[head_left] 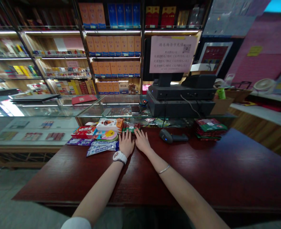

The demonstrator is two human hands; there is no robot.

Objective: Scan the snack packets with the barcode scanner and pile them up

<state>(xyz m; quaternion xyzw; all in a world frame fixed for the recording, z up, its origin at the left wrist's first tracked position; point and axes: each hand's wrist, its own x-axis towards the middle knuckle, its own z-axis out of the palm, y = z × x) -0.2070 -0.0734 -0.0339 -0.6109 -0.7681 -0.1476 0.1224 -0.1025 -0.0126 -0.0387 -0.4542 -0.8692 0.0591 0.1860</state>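
Observation:
Both arms reach forward over the dark red wooden counter. My left hand [126, 144] lies with its fingers stretched out, fingertips at the near edge of a dark green and red snack packet [131, 127]. Beside it, my right hand [142, 142] is spread the same way, its index finger touching that packet's right side. Left of the hands are blue-and-white wrapped bars [102, 147], a light blue and yellow packet [105, 135], a white and orange box [110, 124], red packets [84, 132] and purple wrapped bars [79, 142].
A black barcode scanner [172, 136] lies right of my hands. Farther right is a stack of dark red and green packets [210, 128]. Behind stand a cash register [182, 98] and a monitor with a pink notice [172, 54]. A glass display case [30, 127] adjoins on the left.

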